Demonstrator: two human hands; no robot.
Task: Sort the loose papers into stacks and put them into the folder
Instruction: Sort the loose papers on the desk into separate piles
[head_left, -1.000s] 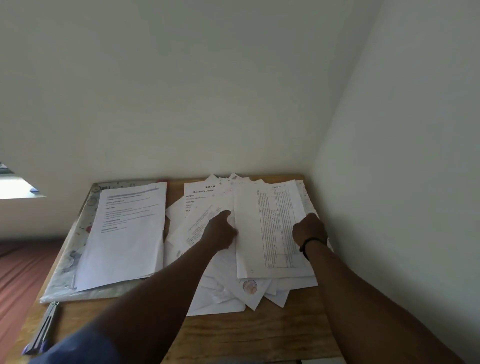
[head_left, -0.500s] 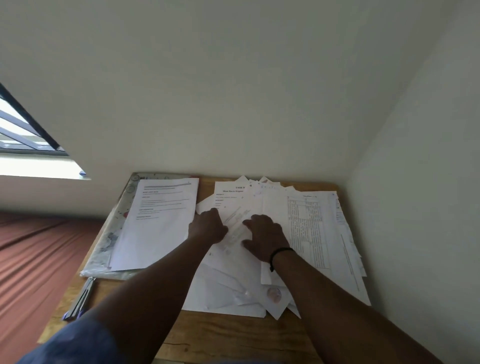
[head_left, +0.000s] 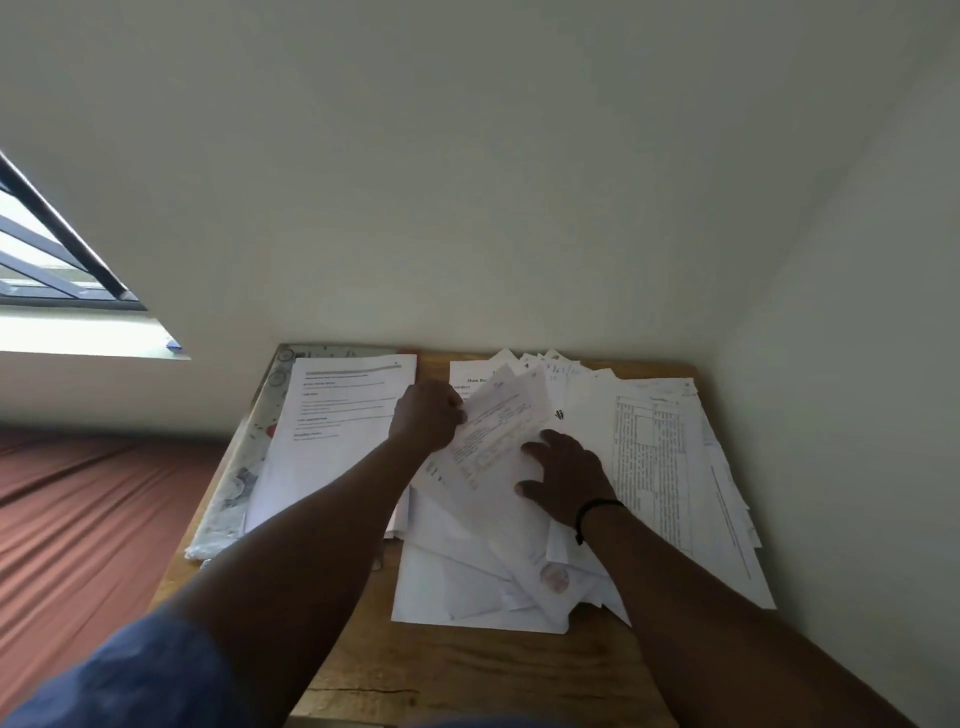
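Left hand (head_left: 427, 420) apparently pinches the sheet (head_left: 493, 426); lift slowly while the flat, released right hand (head_left: 566, 480) pins the pile (head_left: 483, 582).

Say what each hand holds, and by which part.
Left hand grips a printed sheet by its left edge. Right hand holds nothing; it rests flat on the pile.

A light brown wooden bench (head_left: 467, 670) with a dark crack along its near edge stands pushed into the corner of two plain off-white walls (head_left: 467, 182). To its left lies a rust-red striped fabric surface (head_left: 88, 525), slightly wrinkled; what it covers cannot be told. At the upper left, a window with dark metal bars (head_left: 47, 244) lets in bright daylight above a pale sill (head_left: 78, 335).
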